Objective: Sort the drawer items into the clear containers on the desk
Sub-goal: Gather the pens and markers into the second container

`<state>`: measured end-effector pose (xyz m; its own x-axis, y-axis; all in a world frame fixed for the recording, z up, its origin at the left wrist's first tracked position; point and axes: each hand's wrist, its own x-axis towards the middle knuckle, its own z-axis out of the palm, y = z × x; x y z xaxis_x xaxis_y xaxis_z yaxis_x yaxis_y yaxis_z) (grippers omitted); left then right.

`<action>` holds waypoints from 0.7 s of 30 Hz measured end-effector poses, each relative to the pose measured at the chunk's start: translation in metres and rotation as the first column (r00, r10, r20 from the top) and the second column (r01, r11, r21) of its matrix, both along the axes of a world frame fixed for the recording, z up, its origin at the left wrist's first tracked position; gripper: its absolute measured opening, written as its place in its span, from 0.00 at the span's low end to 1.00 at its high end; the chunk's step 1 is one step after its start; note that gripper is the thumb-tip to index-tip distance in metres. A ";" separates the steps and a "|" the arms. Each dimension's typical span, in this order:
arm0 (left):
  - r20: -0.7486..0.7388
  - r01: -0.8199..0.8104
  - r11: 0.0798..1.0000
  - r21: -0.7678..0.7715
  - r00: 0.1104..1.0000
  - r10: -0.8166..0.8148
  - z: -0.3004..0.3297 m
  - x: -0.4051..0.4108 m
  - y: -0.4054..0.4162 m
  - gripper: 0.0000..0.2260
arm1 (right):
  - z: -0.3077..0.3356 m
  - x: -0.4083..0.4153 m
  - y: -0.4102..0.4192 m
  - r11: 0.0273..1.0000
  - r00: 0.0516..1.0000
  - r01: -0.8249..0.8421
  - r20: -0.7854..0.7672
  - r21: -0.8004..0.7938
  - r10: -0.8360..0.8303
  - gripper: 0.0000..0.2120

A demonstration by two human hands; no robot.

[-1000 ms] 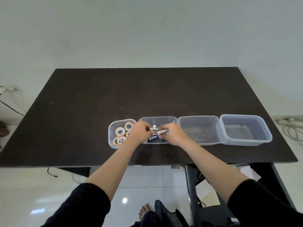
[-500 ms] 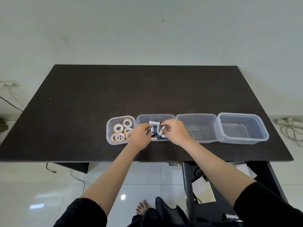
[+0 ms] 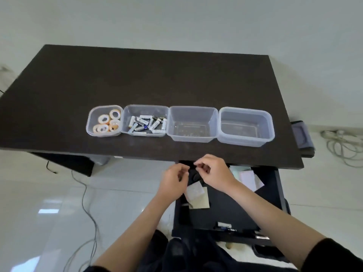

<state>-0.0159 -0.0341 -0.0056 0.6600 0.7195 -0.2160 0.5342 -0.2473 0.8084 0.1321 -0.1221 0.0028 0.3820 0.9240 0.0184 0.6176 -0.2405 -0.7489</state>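
Four clear containers stand in a row near the desk's front edge. The leftmost container holds tape rolls. Its neighbour holds several batteries. The third container and the rightmost container hold nothing. Below the desk edge the dark drawer is pulled out. My left hand and my right hand hover close together over its back left part, fingers loosely curled, nothing visible in them. Paper notes and small dark round items lie under the hands.
The dark desk fills the middle of the view. More notes lie at the drawer's back right, and a battery and pens at its front. Cables lie on the floor at right, a cord at left.
Both hands left the battery container, where they held batteries, and came down over the open drawer. The batteries now lie in the container. The view tilted down and right.
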 end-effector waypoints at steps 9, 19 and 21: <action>-0.223 0.092 0.950 -0.299 0.961 -0.163 -0.061 0.014 -0.113 0.10 | -0.063 0.051 -0.141 0.903 0.993 0.022 -0.097 -0.430 -0.070 0.08; -0.448 0.305 0.836 -0.456 0.733 -0.512 -0.087 0.035 -0.132 0.19 | -0.104 0.075 -0.189 0.545 0.996 -0.089 -0.058 -0.834 0.074 0.09; -0.458 0.326 0.815 -0.479 0.699 -0.549 -0.092 0.042 -0.137 0.19 | -0.107 0.074 -0.191 0.451 0.983 -0.118 -0.040 -0.885 0.177 0.11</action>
